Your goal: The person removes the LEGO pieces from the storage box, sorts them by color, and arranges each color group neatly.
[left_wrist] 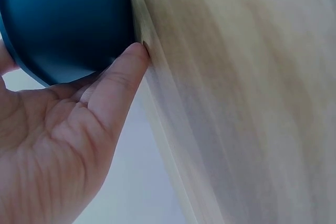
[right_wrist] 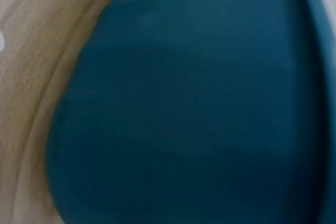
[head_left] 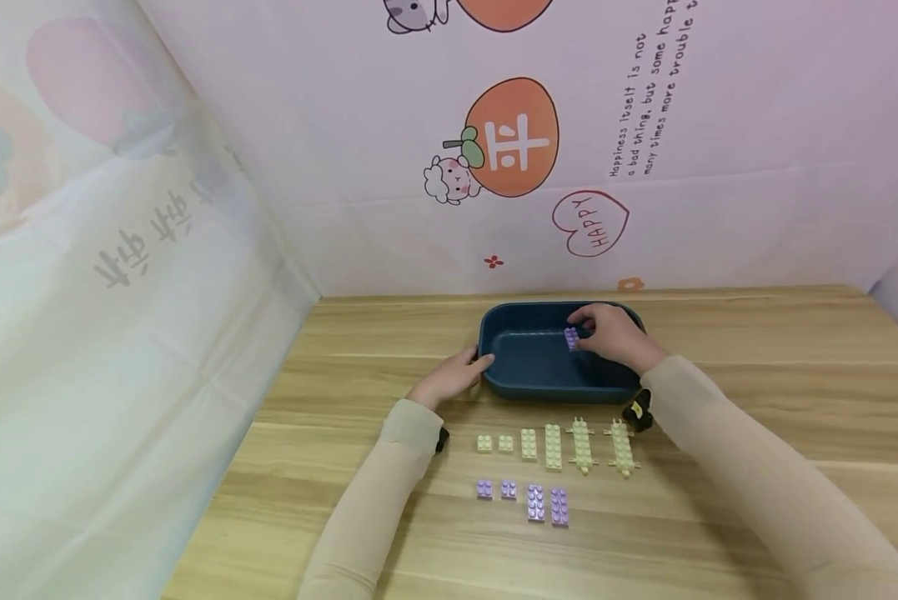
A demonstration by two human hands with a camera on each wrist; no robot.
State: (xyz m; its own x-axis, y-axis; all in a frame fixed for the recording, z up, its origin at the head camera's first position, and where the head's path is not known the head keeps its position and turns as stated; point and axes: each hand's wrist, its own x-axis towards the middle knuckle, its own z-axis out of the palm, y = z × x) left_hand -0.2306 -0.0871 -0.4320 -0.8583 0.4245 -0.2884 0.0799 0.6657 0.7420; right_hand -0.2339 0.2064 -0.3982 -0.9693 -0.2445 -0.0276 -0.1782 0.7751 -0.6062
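Note:
A dark blue plastic box [head_left: 531, 389] stands at the back of the table. My left hand [head_left: 451, 377] holds its left end, thumb over the rim and fingers along the outer wall; in the left wrist view the hand [left_wrist: 58, 140] lies against the blue wall [left_wrist: 68, 19]. Inside the box's outline, my right hand [head_left: 614, 335] pinches a purple toy brick [head_left: 572, 338] at its fingertips. The right wrist view is filled by the box [right_wrist: 184, 103], with neither the hand nor the brick showing.
In front of the box lies a row of pale yellow bricks [head_left: 554, 447], ending at the right in two pale yellow wheel-axle pieces [head_left: 582, 446]. Nearer me is a row of purple bricks [head_left: 536, 503]. A printed cloth [head_left: 388, 208] hangs behind the table.

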